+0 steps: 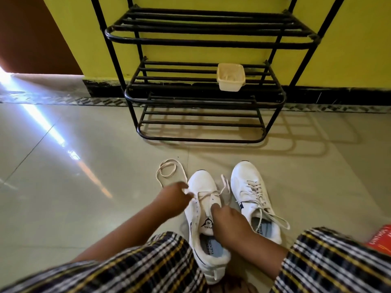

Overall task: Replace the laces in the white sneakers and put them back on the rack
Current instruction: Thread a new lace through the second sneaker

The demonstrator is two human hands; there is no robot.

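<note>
While the left hand [172, 196] pinches the lace [208, 194] and the right hand [227, 217] steadies the near sneaker [203, 210], lacing is underway; next, thread the following eyelet.

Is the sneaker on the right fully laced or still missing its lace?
Laced. The right sneaker shows a lace crossing up its eyelets, loose ends untied and trailing onto the floor.

My white sneakers [202, 187] look smooth and faintly shiny, their laces [208, 194] woven cloth. The rack [196, 42] is black painted metal; the floor [63, 166] is glossy tile.
</note>
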